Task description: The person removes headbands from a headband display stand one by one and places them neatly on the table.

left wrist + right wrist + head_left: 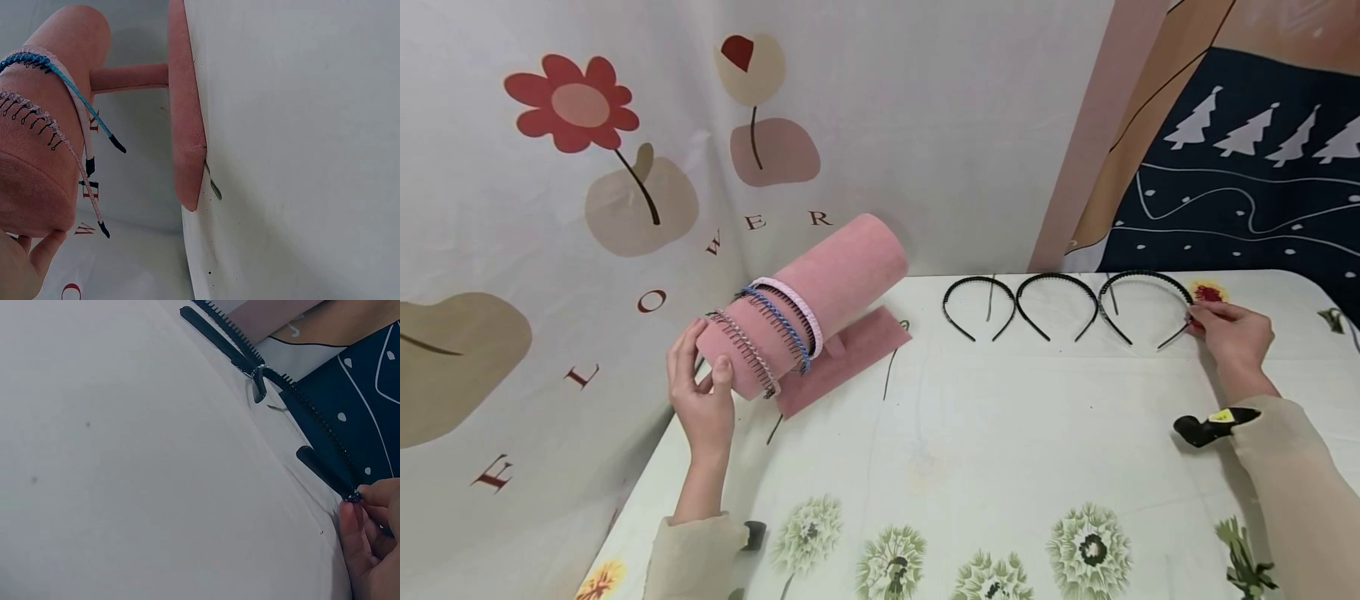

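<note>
A pink velvety headband stand (859,265) with a thick roll on a short post over a flat base (868,354) stands at the left of the table. My left hand (700,404) grips the near end of the roll, thumb on one side and fingers on the other. Around the roll sit a white headband (808,321), a blue braided one (786,327) and a pale pink toothed one (747,343). At the back right, my right hand (1236,337) pinches one end of a black toothed headband (1142,273) between thumb and fingers.
Left of the pinched headband, two more black headbands, a middle one (1060,277) and a left one (973,281), lie in a row along the back edge. A white flowered cloth (992,450) covers the table. Printed curtains (925,125) hang behind it.
</note>
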`<state>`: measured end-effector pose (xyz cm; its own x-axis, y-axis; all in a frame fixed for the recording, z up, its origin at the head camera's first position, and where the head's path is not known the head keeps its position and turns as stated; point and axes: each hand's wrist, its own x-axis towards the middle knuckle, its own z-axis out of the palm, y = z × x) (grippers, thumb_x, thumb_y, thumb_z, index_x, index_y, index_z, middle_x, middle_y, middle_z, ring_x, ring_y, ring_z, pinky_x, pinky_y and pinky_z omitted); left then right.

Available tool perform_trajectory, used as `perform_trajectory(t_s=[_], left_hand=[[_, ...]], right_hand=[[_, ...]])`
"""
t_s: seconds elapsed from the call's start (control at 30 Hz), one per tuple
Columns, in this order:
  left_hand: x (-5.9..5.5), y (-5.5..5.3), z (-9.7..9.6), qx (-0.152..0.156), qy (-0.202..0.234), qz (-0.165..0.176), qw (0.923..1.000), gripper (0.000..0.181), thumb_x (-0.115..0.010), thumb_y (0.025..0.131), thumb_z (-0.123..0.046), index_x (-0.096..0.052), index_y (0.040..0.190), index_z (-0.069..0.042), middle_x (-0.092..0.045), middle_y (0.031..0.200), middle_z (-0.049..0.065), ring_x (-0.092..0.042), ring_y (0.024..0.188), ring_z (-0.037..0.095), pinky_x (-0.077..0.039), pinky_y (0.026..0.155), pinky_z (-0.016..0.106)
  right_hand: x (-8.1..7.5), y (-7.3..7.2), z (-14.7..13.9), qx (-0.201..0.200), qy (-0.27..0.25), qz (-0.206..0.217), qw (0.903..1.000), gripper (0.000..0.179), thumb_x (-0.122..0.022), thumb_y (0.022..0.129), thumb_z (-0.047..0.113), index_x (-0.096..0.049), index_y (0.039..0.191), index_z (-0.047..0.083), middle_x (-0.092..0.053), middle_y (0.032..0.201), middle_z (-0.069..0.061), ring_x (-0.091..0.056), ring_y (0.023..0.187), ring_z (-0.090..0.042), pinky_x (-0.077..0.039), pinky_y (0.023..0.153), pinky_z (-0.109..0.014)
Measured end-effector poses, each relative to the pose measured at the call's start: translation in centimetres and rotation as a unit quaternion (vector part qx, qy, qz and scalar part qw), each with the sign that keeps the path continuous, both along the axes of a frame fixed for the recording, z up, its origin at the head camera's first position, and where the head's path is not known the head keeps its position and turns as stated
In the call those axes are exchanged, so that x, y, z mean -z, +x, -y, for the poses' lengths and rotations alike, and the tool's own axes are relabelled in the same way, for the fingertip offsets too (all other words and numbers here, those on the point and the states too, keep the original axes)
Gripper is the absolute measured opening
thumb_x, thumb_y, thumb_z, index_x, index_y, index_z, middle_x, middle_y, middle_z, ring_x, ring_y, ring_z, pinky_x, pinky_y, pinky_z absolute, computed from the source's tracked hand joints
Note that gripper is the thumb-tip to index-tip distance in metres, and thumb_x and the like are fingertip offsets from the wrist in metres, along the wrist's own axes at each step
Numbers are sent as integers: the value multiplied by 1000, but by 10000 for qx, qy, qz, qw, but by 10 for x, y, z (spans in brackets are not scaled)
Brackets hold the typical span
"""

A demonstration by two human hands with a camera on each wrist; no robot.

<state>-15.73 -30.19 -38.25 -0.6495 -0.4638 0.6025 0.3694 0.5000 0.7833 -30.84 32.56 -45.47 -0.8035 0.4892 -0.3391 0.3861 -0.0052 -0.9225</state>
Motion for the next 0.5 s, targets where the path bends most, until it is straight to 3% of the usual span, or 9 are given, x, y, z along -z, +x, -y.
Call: perform_trajectory(t_s=[0.5], left_hand=[[0, 0, 0, -21, -13, 19, 10000, 51, -64, 91, -34, -59, 139, -16, -49, 146, -2, -49, 136, 20, -50, 85, 9]], right_hand=[[-8, -2, -2, -371, 364, 235, 9984, 29, -61, 96, 19, -59, 72, 36, -52, 52, 28, -57, 53, 13, -50, 55, -9]])
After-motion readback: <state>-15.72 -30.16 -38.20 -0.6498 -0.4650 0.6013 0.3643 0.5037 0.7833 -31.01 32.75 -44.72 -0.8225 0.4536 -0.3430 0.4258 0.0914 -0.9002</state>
